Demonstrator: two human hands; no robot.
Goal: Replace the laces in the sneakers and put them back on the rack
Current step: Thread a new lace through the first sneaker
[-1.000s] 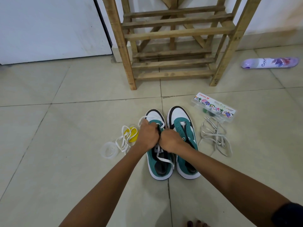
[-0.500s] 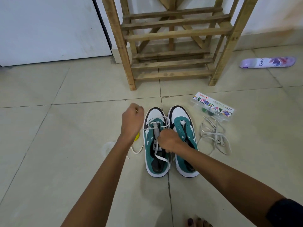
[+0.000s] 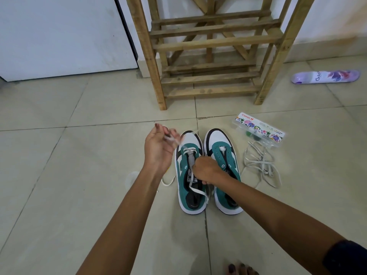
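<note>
Two green, white and black sneakers stand side by side on the tile floor, toes toward the rack. The left sneaker [image 3: 188, 175] has a white lace [image 3: 195, 190] threaded through its front eyelets, one end trailing over the opening. My left hand [image 3: 158, 147] is raised left of its toe and pinches the lace's other end, which is blurred. My right hand [image 3: 206, 171] rests on the left sneaker's tongue area with fingers curled, holding the shoe and lace there. The right sneaker [image 3: 224, 165] has no lace. The wooden rack [image 3: 210, 46] stands behind them.
A tangle of greyish laces [image 3: 260, 165] lies right of the sneakers, beside a clear plastic box [image 3: 258, 129] with a floral label. A purple spray can [image 3: 325, 76] lies at the far right. A white lace piece [image 3: 166, 182] and a clear lid [image 3: 132, 178] lie left of my forearm. Toes [image 3: 241, 269] show at the bottom.
My left hand has left the sneaker's tongue and drawn the lace end up and out to the left, turning palm up. My right hand has stayed on the left sneaker.
</note>
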